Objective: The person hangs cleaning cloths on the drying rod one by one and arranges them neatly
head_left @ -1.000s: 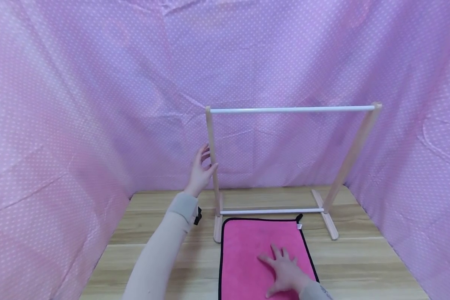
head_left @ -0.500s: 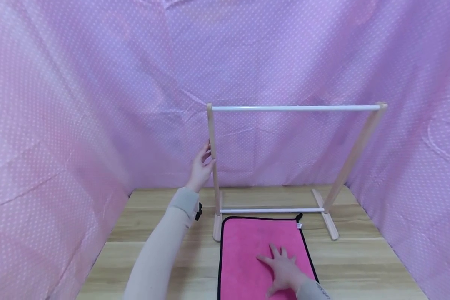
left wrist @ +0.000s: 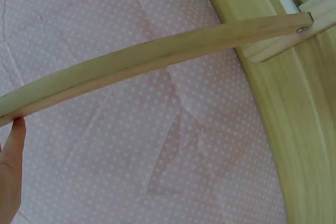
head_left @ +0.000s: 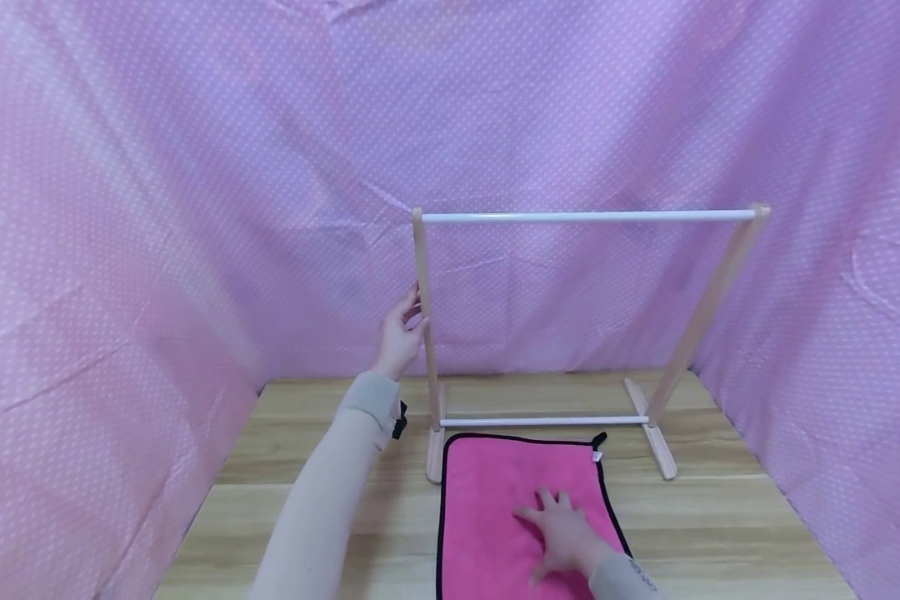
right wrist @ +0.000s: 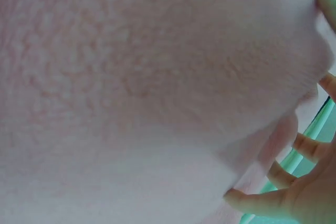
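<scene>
Pink cloth (head_left: 487, 500) (black-edged) near rack (head_left: 588, 217)

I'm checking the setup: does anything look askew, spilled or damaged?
Nothing looks spilled or damaged. On the rack, the right wooden post slants outward much more than the left wooden post, so it looks lopsided; the camera angle may explain that.

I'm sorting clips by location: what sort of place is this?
Probably a small makeshift work booth, perhaps for filming: dotted pink fabric hangs behind and on both sides of a wooden table, which holds just a rack and a towel in view.
</scene>
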